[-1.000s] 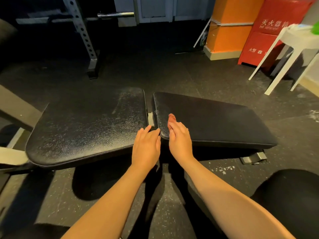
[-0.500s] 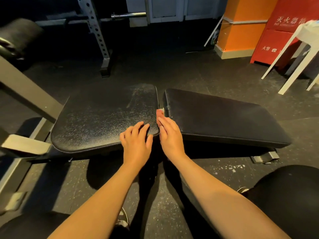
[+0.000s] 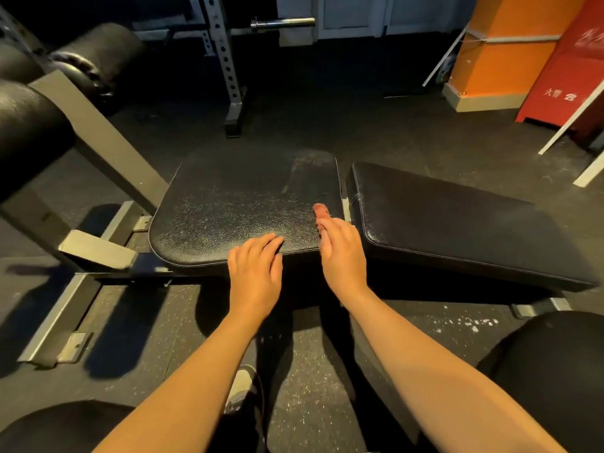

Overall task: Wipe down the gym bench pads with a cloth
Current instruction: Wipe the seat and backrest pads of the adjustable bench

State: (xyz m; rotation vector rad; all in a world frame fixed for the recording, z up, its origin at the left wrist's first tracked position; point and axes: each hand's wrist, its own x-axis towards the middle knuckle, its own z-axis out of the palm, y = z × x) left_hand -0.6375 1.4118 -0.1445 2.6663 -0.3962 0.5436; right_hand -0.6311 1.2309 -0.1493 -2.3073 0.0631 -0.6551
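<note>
Head view: right hand [image 3: 343, 253] holds cloth [image 3: 322, 210] at right end of left pad [image 3: 235, 204], which runs leftward; left hand [image 3: 255, 276] rests flat on its near edge.

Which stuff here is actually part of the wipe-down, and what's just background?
Job: short pad, long pad, reddish cloth, right hand holding it, left hand resting on short pad.
Lying about: foam rollers, rack upright, barbell end, orange pillar, red cabinet.

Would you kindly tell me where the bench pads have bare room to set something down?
The long back pad is bare throughout. The seat pad is free across its far and left parts. Crowded: its near right corner, with the left hand, right hand and reddish cloth.
</note>
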